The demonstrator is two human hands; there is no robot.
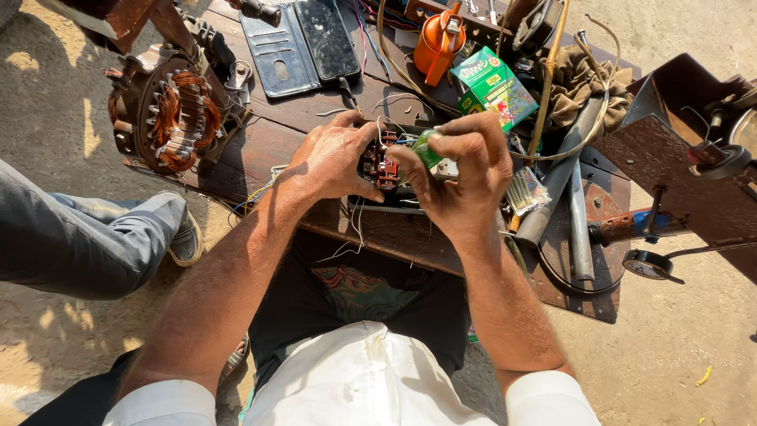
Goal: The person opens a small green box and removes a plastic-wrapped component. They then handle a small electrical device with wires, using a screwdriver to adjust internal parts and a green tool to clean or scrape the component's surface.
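Nearest to the camera, a white shirt and dark lap fill the bottom of the view, with both bare forearms reaching up to a dark wooden surface (315, 130). Just past the near edge of that surface, the left hand (331, 162) lies over a small black electrical part with red terminals (381, 168), its fingers curled around the part's left side and pressing it down; thin white wires trail from beneath it toward the lap. Beside it, the right hand (461, 177) is clenched around a small green tool (426, 150), whose tip is at the terminals, and also covers a pale piece that I cannot identify. The two hands nearly touch above the part.

To the left, a second person's leg in grey trousers and a grey shoe (186, 241) rest on the sandy ground beside the surface. Right of the hands lie a clear packet of thin rods (527, 191), a grey metal pipe (561, 173) and a blue-handled tool (631, 226), with a black roll (648, 264) near the edge.

Farther off, a motor stator with copper windings (169, 110) stands at the left end. Beyond the hands sit a green printed box (493, 85), an open dark phone case (303, 43), an orange oil can (438, 39) and a crumpled brown cloth (579, 83).
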